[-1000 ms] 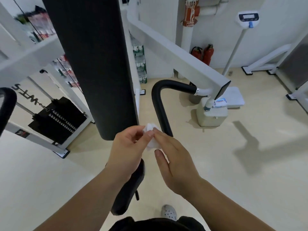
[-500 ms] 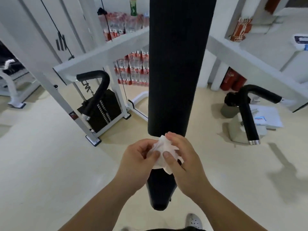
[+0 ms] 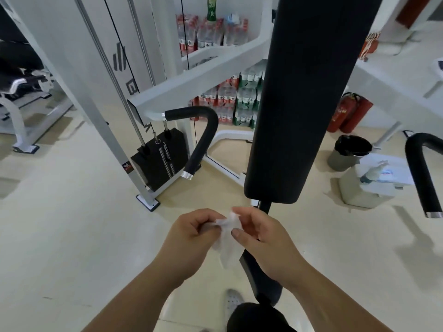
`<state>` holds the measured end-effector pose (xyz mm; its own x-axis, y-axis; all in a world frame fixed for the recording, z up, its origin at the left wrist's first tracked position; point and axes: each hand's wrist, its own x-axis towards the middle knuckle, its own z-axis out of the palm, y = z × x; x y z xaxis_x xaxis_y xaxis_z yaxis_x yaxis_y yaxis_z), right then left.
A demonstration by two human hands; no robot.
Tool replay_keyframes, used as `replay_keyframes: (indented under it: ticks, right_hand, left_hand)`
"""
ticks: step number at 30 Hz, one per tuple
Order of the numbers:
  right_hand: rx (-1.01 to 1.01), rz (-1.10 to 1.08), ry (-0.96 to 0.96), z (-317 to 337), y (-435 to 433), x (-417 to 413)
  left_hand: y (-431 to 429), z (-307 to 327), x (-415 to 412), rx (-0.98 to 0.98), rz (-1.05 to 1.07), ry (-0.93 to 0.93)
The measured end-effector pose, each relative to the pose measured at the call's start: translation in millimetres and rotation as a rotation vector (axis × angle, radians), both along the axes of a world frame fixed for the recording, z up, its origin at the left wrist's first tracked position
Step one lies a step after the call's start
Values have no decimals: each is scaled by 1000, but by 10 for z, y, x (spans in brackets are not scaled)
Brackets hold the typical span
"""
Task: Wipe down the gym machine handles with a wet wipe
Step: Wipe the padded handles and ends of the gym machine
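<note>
The curved black foam-covered left handle (image 3: 203, 140) hangs unwiped, well apart from the left hand (image 3: 191, 238), whose fingers pinch the crumpled white wet wipe (image 3: 227, 236); the right hand (image 3: 261, 238) grips its other edge. Pulling apart could tear the thin sheet. Rightward, the grey bin (image 3: 347, 152) holds a black liner, contents hidden.

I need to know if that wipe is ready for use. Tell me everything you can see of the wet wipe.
The wet wipe is a thin, white, slightly see-through sheet, crumpled and only partly unfolded. The left hand and the right hand pinch its top edge between fingertips, close together, and the rest hangs loose below them as a wrinkled tail. It is held in the air in front of the black pad's lower end, touching no handle.
</note>
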<state>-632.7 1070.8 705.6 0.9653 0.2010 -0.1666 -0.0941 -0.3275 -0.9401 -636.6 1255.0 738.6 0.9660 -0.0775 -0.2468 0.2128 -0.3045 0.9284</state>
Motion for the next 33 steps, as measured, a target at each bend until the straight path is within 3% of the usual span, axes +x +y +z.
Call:
replay_keyframes:
  ticks: [5, 12, 18, 26, 30, 33]
  right_hand:
    - [90, -15, 84, -99, 289, 463]
    - [82, 226, 81, -19, 535, 1255]
    - [50, 127, 28, -79, 539, 1648]
    - [38, 35, 67, -148, 622, 1714]
    - [-35, -169, 42, -219, 782, 1688]
    - [-196, -525, -39, -319, 1052, 1641]
  left_hand:
    - [199, -33, 388, 11, 20, 29]
    - [552, 137, 1050, 189, -7, 35]
    - [748, 9, 1457, 186, 75, 60]
    - [967, -151, 2027, 264, -280, 104]
    - [1087, -307, 2314, 203, -425, 98]
    - [1168, -434, 2513, 203, -476, 53]
